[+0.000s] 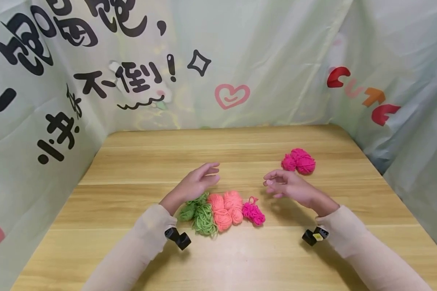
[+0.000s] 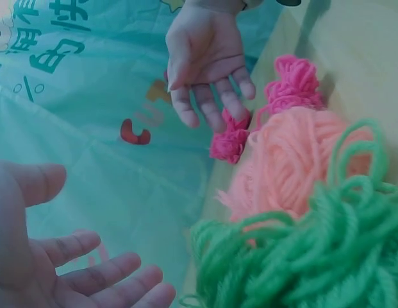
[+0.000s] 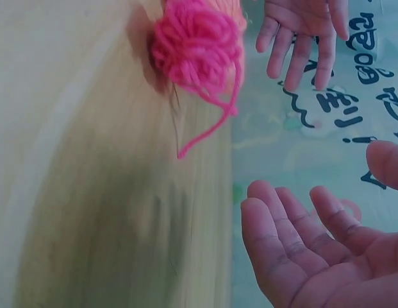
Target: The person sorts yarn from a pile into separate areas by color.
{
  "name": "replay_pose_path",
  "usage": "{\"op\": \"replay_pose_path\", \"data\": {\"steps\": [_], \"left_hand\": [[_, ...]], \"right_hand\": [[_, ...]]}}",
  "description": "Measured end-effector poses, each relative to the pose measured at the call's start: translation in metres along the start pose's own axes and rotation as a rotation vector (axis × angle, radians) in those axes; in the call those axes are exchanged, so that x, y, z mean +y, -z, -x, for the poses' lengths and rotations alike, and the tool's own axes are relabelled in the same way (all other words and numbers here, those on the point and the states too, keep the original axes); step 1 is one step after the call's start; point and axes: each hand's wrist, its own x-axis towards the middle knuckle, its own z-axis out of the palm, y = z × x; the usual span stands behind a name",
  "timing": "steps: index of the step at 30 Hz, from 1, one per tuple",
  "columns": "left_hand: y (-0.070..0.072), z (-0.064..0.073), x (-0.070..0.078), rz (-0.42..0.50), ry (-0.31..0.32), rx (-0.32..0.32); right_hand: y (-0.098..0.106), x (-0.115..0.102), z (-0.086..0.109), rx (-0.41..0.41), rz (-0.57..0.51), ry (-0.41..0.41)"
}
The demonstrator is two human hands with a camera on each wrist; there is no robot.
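Observation:
Bundles of yarn lie in a row on the wooden table: green yarn at the left, salmon-pink yarn in the middle and a small magenta bundle at the right, a loose strand looping off it. My left hand hovers above and behind the green yarn, fingers relaxed and holding nothing. To the right of the row, my right hand hangs over the table, its fingers loosely bent around nothing. A bigger magenta bundle sits just behind the right hand. Both palms face inward in the wrist views.
Pale cloth with black lettering, a pink heart and coloured letters hangs along the back and sides of the table. A small black camera is strapped to my left wrist, another to my right.

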Motion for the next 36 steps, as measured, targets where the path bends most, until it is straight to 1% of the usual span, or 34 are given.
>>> {"op": "replay_pose_path", "data": {"steps": [3, 6, 12, 14, 19, 21, 26, 32, 36], "left_hand": [[0.001, 0.006, -0.005, -0.014, -0.006, 0.001], [0.002, 0.011, -0.01, 0.002, -0.016, 0.0], [0.004, 0.02, -0.016, -0.002, -0.014, 0.019], [0.005, 0.024, -0.02, -0.023, -0.021, 0.022], [0.007, 0.032, -0.029, -0.166, -0.037, 0.044], [0.008, 0.034, -0.033, -0.206, -0.044, 0.054], [0.008, 0.039, -0.04, -0.209, -0.062, 0.057], [0.005, 0.05, -0.048, -0.221, -0.013, 0.039], [0.005, 0.048, -0.048, -0.259, -0.022, 0.043]], "right_hand": [[-0.005, -0.001, 0.001, -0.023, 0.035, 0.007], [-0.01, -0.002, 0.001, -0.044, 0.056, 0.004], [-0.017, 0.0, 0.003, -0.091, 0.113, 0.035], [-0.02, 0.001, 0.004, -0.103, 0.136, 0.039], [-0.025, 0.003, 0.006, -0.12, 0.189, 0.033], [-0.026, 0.003, 0.007, -0.12, 0.219, 0.024], [-0.031, 0.004, 0.008, -0.12, 0.293, 0.021], [-0.04, 0.006, 0.009, -0.167, 0.321, 0.018], [-0.039, 0.005, 0.008, -0.164, 0.369, 0.032]]}}
